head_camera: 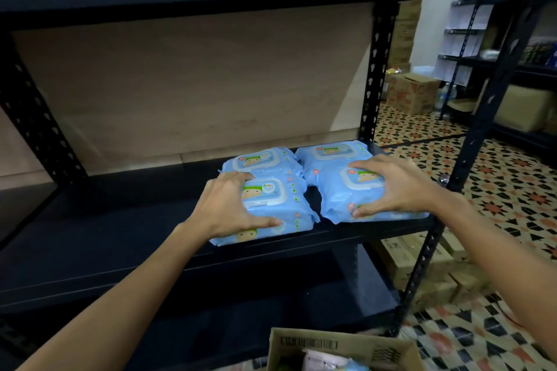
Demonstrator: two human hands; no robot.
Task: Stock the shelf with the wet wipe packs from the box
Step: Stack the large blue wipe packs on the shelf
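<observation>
Blue wipe packs (271, 208) under each hand (224, 205).

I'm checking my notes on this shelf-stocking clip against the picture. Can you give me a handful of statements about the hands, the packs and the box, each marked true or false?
1. Both hands grip wet wipe packs on the shelf. True: the left hand holds the front left stack and the right hand the front right stack.
2. The packs are pink. False: they are light blue with white flip lids.
3. The packs sit towards the right end of the shelf. True.
4. The cardboard box stands on the shelf beside the packs. False: it sits lower down, at the bottom edge of the view.
5. More packs lie behind the held ones. True.
</observation>
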